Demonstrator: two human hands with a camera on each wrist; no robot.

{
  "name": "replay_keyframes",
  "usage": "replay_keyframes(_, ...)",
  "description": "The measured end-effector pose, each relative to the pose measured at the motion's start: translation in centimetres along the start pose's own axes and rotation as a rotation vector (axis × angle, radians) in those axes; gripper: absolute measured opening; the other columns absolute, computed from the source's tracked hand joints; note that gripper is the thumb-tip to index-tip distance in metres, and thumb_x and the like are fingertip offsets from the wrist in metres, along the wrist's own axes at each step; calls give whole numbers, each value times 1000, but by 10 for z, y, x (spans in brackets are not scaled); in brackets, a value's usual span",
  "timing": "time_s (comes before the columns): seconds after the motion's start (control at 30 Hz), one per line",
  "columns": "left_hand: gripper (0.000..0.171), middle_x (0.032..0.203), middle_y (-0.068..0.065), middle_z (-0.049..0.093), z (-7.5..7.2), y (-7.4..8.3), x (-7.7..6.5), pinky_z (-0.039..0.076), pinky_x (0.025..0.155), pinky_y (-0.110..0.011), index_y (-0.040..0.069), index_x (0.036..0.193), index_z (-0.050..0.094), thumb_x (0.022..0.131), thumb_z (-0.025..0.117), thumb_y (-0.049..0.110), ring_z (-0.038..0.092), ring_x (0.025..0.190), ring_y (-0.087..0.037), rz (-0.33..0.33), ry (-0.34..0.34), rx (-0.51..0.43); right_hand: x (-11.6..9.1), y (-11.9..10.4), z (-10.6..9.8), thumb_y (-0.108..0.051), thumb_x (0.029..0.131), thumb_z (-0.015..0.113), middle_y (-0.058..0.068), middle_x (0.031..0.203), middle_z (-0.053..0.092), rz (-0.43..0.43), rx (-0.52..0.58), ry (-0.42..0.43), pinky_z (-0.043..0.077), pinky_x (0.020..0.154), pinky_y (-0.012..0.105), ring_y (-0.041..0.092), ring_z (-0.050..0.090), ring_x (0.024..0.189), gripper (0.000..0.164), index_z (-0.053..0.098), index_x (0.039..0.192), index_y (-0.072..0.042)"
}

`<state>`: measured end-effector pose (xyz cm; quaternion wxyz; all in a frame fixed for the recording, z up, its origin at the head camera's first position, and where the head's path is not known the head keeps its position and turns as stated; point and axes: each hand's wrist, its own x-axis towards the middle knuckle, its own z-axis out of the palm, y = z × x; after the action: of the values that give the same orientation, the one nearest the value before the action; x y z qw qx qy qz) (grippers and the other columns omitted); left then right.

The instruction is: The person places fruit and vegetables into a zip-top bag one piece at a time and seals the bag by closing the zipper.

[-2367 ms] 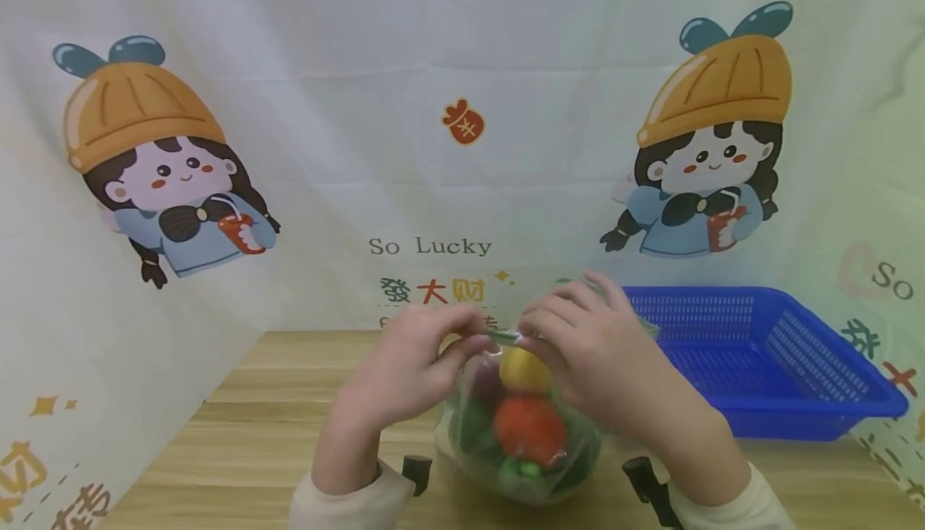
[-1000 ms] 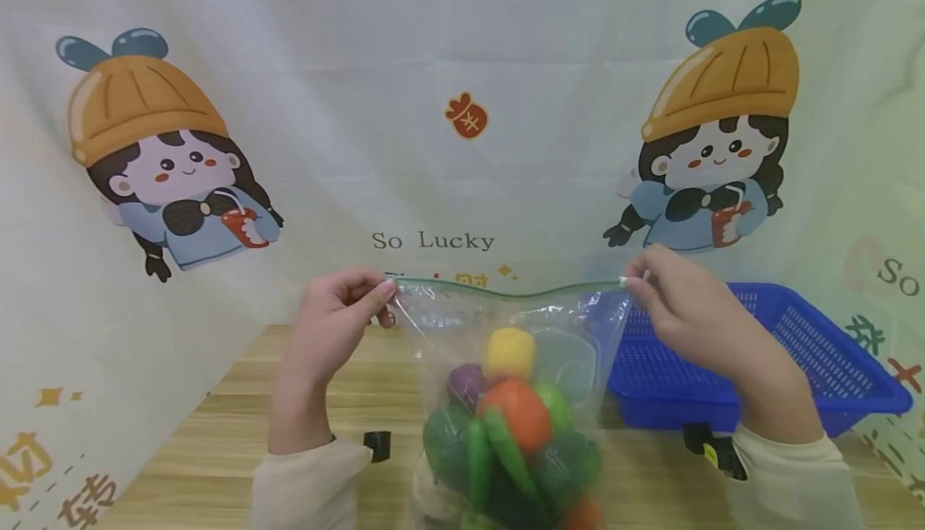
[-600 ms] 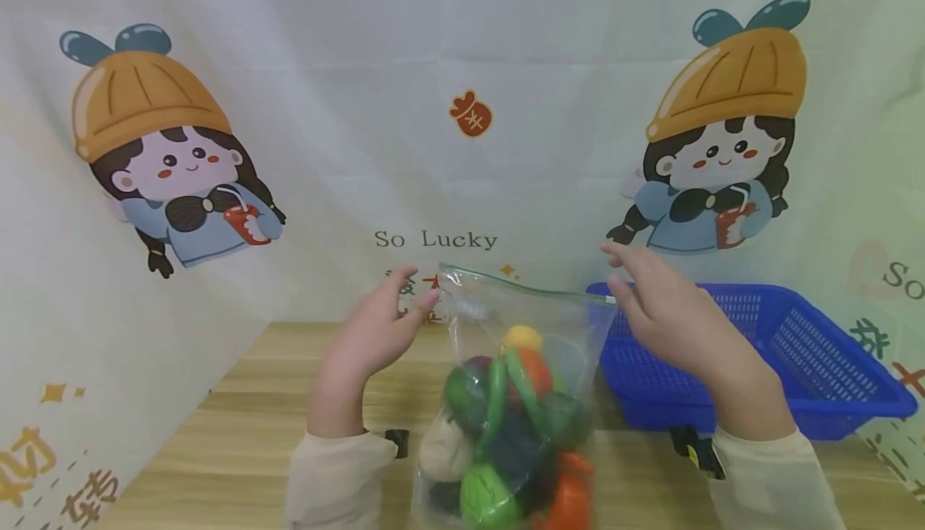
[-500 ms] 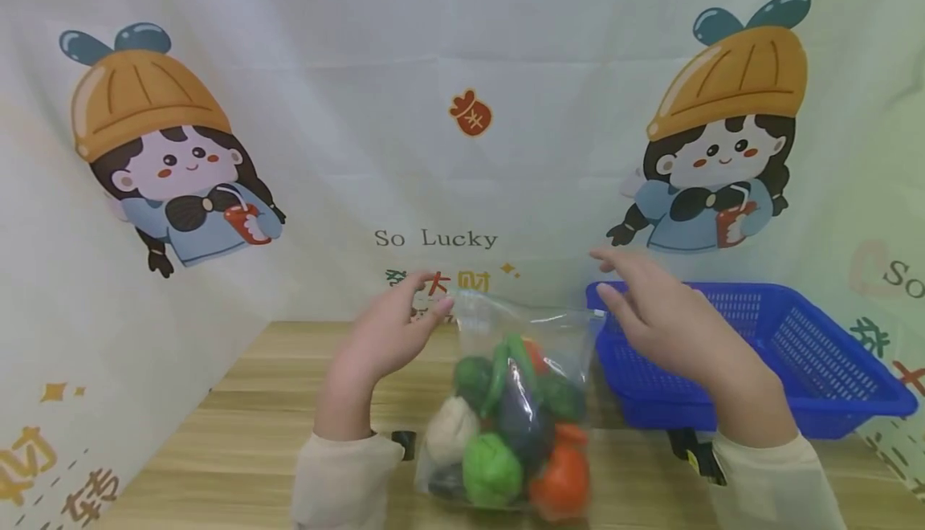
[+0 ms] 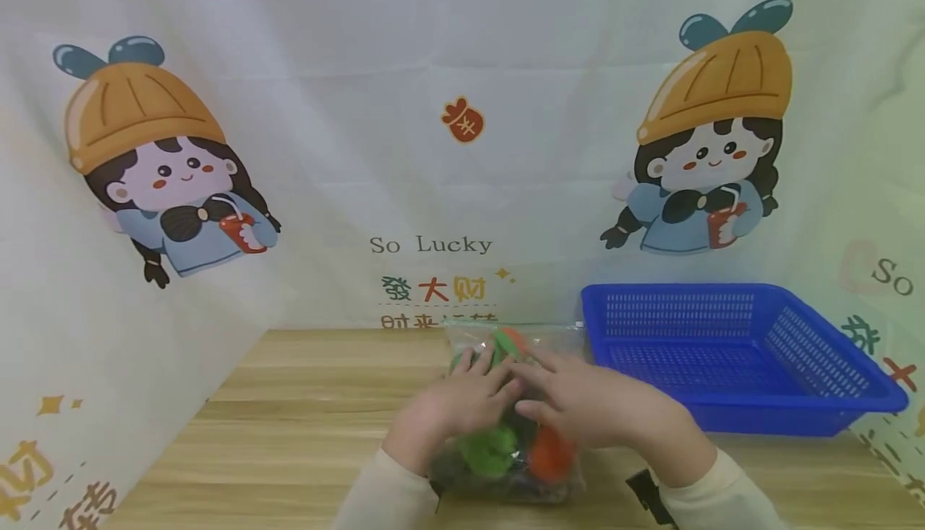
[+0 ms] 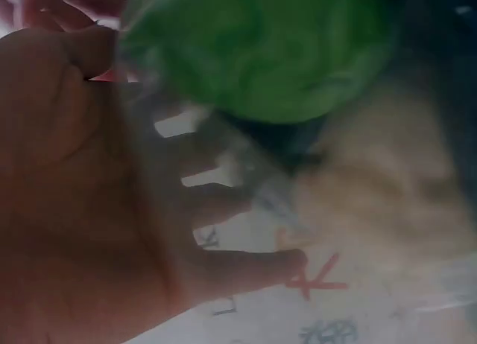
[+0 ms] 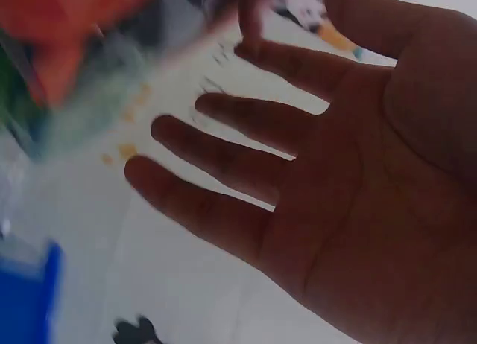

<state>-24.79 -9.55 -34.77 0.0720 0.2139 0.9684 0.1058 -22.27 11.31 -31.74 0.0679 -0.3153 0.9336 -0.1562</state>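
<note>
A clear zip bag (image 5: 523, 491) of toy vegetables lies on the wooden table, its green-edged top toward the back wall. Through the plastic show a green cabbage-like piece (image 5: 489, 450) and a red-orange piece (image 5: 552, 454). My left hand (image 5: 454, 408) is spread over the bag's left and middle, fingers extended. From the right, my right hand (image 5: 603, 403) reaches over the bag, its fingertips close to the left hand's. In the left wrist view a green round toy (image 6: 261, 53) is beside the straight fingers. The right wrist view shows straight, separated fingers (image 7: 201, 202).
A blue perforated plastic basket (image 5: 766, 416) stands right of the bag, toward the back of the table. A white printed cloth (image 5: 433, 152) hangs behind and along both sides. Wooden tabletop (image 5: 289, 409) extends to the left of the bag.
The hands gripped the bag's zip edge, stretched it wide by its corners, then let go. The bag sank back flat onto the table, and both hands came down over it.
</note>
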Motion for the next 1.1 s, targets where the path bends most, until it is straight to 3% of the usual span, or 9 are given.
replay_keyframes(0.1, 67, 181, -11, 4, 13, 0, 9, 26, 127, -75, 23, 172, 17, 114, 28, 55, 8, 166, -44, -12, -5, 82, 12, 0, 19, -52, 112, 47, 20, 179, 11, 56, 21, -77, 37, 126, 62, 43, 25, 163, 76, 18, 171, -13)
replay_keyframes(0.27, 70, 181, -6, 1, 24, -11, 22, 21, 129, -73, 23, 172, 11, 114, 19, 59, 0, 168, -37, -72, 29, 40, 28, 7, 35, -56, 109, 50, 19, 180, 1, 95, 33, -69, 42, 124, 57, 40, 28, 162, 91, 3, 172, -11)
replay_keyframes(0.4, 73, 181, -7, 1, 31, -11, 22, 17, 133, -68, 18, 172, 12, 113, 14, 61, -1, 168, -37, -85, 28, 13, 27, 5, 43, -65, 102, 59, 24, 178, 7, 106, -24, -62, 44, 122, 60, 43, 41, 156, 105, 7, 171, -5)
replay_keyframes(0.5, 73, 180, -12, 5, 31, -3, 10, 21, 133, -66, 14, 171, 17, 113, 17, 58, 4, 168, -38, -63, -10, 35, 16, -3, 48, -75, 93, 64, 28, 175, 17, 127, -77, -91, 47, 120, 61, 42, 50, 149, 116, 15, 169, -2)
replay_keyframes(0.63, 72, 180, -14, 11, 29, 2, -3, 28, 130, -67, 13, 170, 24, 113, 23, 57, 9, 167, -40, -51, -35, 52, 8, -8, 51, -78, 88, 67, 27, 173, 24, 138, -72, -109, 51, 116, 60, 41, 52, 148, 119, 24, 168, -1)
replay_keyframes(0.73, 74, 180, -14, 10, 32, -3, 1, 26, 130, -68, 14, 170, 25, 112, 25, 61, 6, 167, -41, -64, 1, 7, 13, -4, 54, -79, 86, 70, 26, 175, 22, 139, -66, -70, 42, 120, 67, 44, 39, 157, 120, 24, 168, -4)
replay_keyframes(0.9, 82, 180, -19, 3, 40, -20, 22, 16, 130, -74, 12, 170, 25, 110, 26, 68, -2, 167, -43, -81, 58, -126, 32, 11, 60, -83, 80, 72, 24, 178, 11, 137, -56, -9, 16, 126, 80, 47, 9, 166, 126, 20, 171, -12)
replay_keyframes(1.0, 84, 179, -21, 5, 40, -22, 25, 16, 130, -73, 10, 169, 26, 109, 27, 68, 2, 167, -44, -63, 34, -129, 32, 16, 59, -79, 82, 74, 27, 177, 12, 135, -6, -38, 16, 127, 79, 47, 13, 165, 124, 19, 171, -12)
replay_keyframes(1.1, 78, 179, -21, 12, 35, -14, 17, 21, 130, -71, 11, 169, 28, 110, 31, 63, 9, 166, -45, -43, -51, -78, 24, 15, 57, -79, 83, 73, 29, 175, 16, 126, -3, -118, 21, 126, 78, 50, 20, 163, 124, 18, 171, -11)
